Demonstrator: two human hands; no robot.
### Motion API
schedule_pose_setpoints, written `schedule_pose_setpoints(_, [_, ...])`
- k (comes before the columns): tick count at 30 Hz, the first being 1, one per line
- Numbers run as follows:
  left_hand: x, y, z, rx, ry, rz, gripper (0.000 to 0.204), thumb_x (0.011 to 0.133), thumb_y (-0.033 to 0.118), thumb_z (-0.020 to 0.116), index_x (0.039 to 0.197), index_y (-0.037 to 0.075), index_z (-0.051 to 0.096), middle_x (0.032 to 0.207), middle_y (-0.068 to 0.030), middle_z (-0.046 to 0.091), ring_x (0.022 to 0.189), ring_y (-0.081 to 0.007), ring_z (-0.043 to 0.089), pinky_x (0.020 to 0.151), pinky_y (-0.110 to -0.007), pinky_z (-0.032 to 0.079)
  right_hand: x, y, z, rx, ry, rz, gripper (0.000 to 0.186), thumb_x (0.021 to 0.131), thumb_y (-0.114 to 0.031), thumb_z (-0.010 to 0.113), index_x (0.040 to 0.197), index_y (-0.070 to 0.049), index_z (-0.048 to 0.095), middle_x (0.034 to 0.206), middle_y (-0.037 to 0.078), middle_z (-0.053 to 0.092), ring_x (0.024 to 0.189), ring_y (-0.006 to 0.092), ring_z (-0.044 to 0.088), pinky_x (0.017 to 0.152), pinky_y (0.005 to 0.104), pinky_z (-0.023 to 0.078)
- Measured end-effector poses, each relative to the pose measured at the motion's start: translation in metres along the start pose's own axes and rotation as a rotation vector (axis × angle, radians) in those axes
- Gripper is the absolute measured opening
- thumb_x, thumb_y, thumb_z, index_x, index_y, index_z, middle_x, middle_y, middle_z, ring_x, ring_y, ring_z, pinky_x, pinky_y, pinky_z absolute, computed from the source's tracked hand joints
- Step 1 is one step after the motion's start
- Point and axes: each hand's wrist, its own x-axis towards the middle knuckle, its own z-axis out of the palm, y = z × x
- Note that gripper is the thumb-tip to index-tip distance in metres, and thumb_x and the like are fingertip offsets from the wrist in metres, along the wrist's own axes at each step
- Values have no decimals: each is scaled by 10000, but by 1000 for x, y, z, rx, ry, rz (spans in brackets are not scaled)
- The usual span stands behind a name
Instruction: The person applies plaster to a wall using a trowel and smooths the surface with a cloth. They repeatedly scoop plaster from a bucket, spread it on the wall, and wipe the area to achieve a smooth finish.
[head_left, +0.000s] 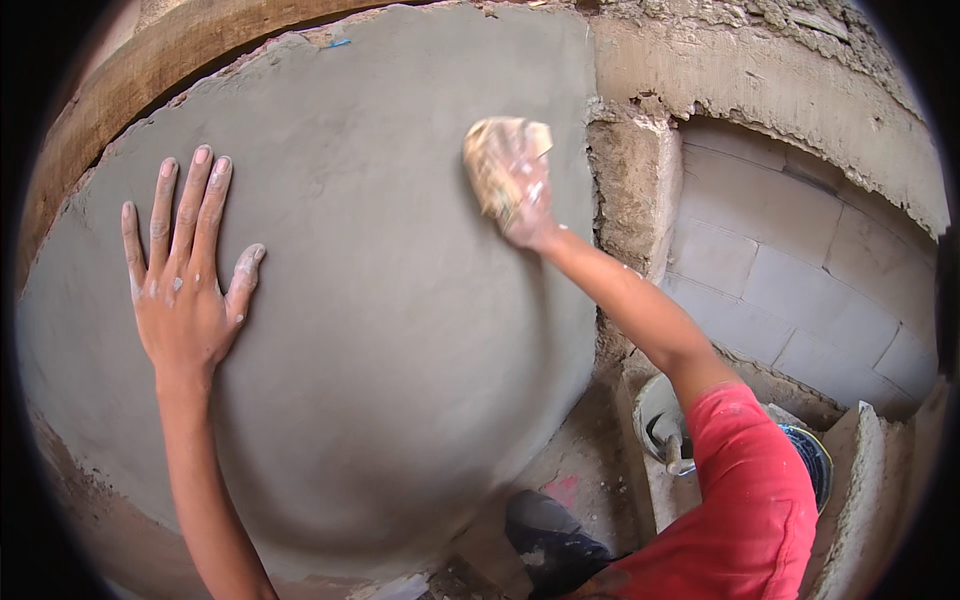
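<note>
My left hand [191, 270] lies flat on the grey plastered wall [380, 360], fingers spread and speckled with pale plaster. Higher up at the right side of that wall, my right hand [515, 190] presses a crumpled beige pad [490, 155], perhaps a sponge or piece of sack, against the surface, its fingers blurred and wrapped on it. The plaster is smooth in the middle and rougher along its edges.
A wooden beam [120, 80] borders the upper left. At right, a rough concrete frame [760, 55] surrounds a block-lined recess [760, 260]. Below it, near my elbow, stand a bucket [650, 410] with a tool and a dark container [818, 460]. My leg [545, 540] shows at the bottom.
</note>
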Motion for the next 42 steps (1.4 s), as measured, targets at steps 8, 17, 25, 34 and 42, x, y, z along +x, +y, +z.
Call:
schedule_pose_setpoints(8, [-12,-13,-1,10,-24,19,794,967,492,615,1692,251,399,1769,45,346,1658,-214,238,1386,-516,90,15,-68,8,-6,-266,-238,763,974,-343,645,1695,-292,400,1799,138,247,1664,476,96,1316,685,73])
schedule_pose_setpoints(17, [-2,-1,5,-47,31,44,786,966,461,624,1687,229,411,1765,29,358,1654,-227,255,1383,-518,103,144,43,-25,18,158,592,713,1101,-585,411,1729,-276,279,1804,146,221,1657,474,118,1322,647,96])
schedule_pose_setpoints(25, [-1,1,-1,-35,8,22,789,961,474,630,1686,249,411,1763,40,359,1652,-218,255,1388,-507,95,152,45,-19,75,278,332,664,1071,-523,558,1656,-230,443,1739,129,379,1624,411,263,1317,609,186])
schedule_pose_setpoints(34, [-10,-8,-1,-32,11,26,806,932,466,647,1676,241,432,1761,43,361,1651,-214,255,1391,-502,90,124,-18,-2,-140,3,-257,724,993,-398,672,1671,-301,437,1777,153,293,1649,411,221,1305,676,134])
schedule_pose_setpoints(42, [-4,-2,-3,-62,7,31,806,938,456,649,1679,228,426,1759,26,368,1651,-236,258,1386,-516,102,178,41,-35,184,260,716,680,1087,-532,562,1680,-246,394,1725,175,375,1587,433,318,1317,583,213])
